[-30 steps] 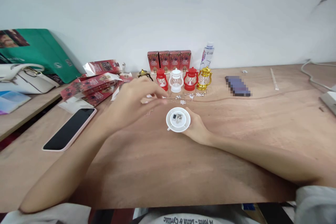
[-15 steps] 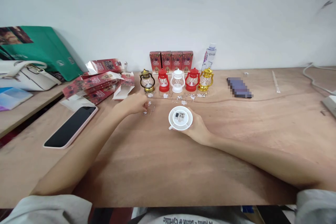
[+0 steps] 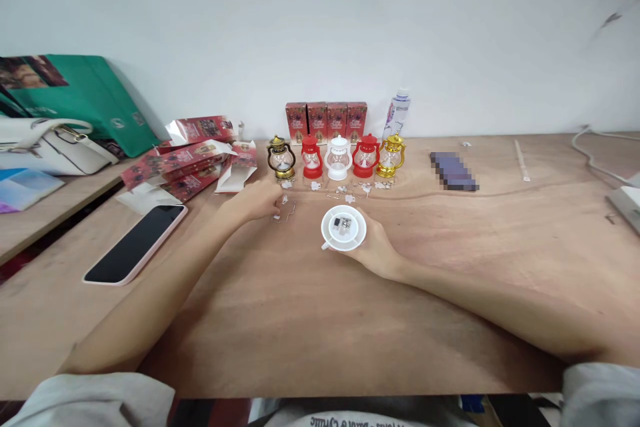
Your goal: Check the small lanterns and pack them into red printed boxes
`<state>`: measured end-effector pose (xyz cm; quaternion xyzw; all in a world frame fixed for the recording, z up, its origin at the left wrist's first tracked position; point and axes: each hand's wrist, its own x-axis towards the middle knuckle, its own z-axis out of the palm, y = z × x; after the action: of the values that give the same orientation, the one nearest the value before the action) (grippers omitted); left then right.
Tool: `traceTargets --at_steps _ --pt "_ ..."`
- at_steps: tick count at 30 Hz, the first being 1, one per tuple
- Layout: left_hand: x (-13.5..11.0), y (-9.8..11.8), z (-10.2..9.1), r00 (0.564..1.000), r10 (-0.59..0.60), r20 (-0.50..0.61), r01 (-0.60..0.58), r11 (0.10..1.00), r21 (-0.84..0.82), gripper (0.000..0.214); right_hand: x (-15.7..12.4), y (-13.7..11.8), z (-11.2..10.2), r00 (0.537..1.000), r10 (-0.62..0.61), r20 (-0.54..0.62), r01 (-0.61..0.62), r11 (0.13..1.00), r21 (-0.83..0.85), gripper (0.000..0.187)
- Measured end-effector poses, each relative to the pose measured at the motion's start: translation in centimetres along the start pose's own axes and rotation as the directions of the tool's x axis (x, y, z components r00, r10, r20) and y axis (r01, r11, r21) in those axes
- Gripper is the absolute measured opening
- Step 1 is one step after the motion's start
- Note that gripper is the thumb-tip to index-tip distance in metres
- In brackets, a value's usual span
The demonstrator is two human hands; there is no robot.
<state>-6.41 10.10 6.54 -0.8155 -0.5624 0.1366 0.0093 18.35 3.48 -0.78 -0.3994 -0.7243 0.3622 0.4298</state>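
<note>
My right hand point(image 3: 376, 245) grips a white lantern point(image 3: 343, 243) from its right side, its round underside turned up towards me. Small parts, dark and metallic, show in the middle of that base. My left hand point(image 3: 257, 200) rests on the table to the left, fingers curled together beside small white pieces point(image 3: 277, 219) and a bent thin wire point(image 3: 291, 212). Whatever those fingers pinch, if anything, is hidden. Behind stand several small lanterns in a row: a bronze one point(image 3: 283, 161), red ones point(image 3: 313, 165), a white one point(image 3: 339, 172) and a gold one point(image 3: 391, 163).
Red boxes point(image 3: 337, 121) and a water bottle point(image 3: 398, 113) stand against the wall. Opened red boxes point(image 3: 193, 147) are heaped at the left, near a phone point(image 3: 135, 245). A pixelated dark object point(image 3: 454, 170) and a white stick point(image 3: 521, 160) lie at right.
The view has tilted slightly, so the background sits a little lower. My left hand stays by the small pieces, and my right hand keeps the white lantern almost in place.
</note>
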Motion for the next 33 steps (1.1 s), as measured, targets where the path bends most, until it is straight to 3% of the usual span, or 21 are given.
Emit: traceTargets --at_steps 4,8,10,13,15,16,20,25,29,33 --pt "-0.5 0.4 -1.3 0.997 0.042 -0.062 -0.046 0.997 -0.063 0.014 0.0 0.0 0.0 1.0 0.0 0.005 0.0 1.0 0.001 0.049" --pt "-2.5 1.5 -3.7 0.968 0.083 -0.238 -0.168 0.916 -0.365 0.01 0.0 -0.1 0.0 1.0 0.01 0.016 -0.01 1.0 0.007 0.05" --pt "-4.2 2.6 -5.0 0.914 0.078 -0.398 -0.278 0.835 -0.475 0.013 0.1 -0.2 0.0 1.0 0.016 0.016 -0.016 1.0 0.007 0.049" --pt "-6.8 4.8 -6.3 0.773 0.134 -0.62 -0.52 0.694 -0.498 0.015 0.1 -0.3 0.0 1.0 0.017 0.013 -0.017 1.0 -0.012 0.046" --pt "-8.1 6.2 -6.6 0.702 0.243 -0.669 -0.646 0.613 -0.455 0.01 0.1 -0.4 0.0 1.0 0.011 0.018 -0.01 1.0 -0.018 0.042" --pt "-8.5 6.8 -6.6 0.687 0.283 -0.67 -0.669 0.607 -0.429 0.008 0.1 -0.4 0.0 1.0 0.008 0.022 -0.007 1.0 -0.018 0.04" --pt "-8.6 8.1 -6.0 0.703 0.364 -0.611 -0.645 0.689 -0.331 0.012 0.0 -0.6 -0.1 0.999 -0.001 0.037 0.001 1.0 -0.006 0.033" --pt "-7.6 8.1 -5.5 0.728 0.365 -0.58 -0.616 0.72 -0.319 0.013 0.0 -0.4 0.0 0.999 -0.019 0.037 0.02 0.999 -0.033 0.03" --pt "-7.2 8.2 -5.2 0.712 0.381 -0.59 -0.625 0.726 -0.287 0.011 0.1 -0.3 -0.1 0.999 -0.027 0.032 0.029 0.998 -0.052 0.031" --pt "-6.8 8.2 -4.8 0.665 0.402 -0.629 -0.646 0.732 -0.216 0.011 0.1 -0.3 -0.1 0.999 -0.022 0.027 0.023 0.998 -0.052 0.033"
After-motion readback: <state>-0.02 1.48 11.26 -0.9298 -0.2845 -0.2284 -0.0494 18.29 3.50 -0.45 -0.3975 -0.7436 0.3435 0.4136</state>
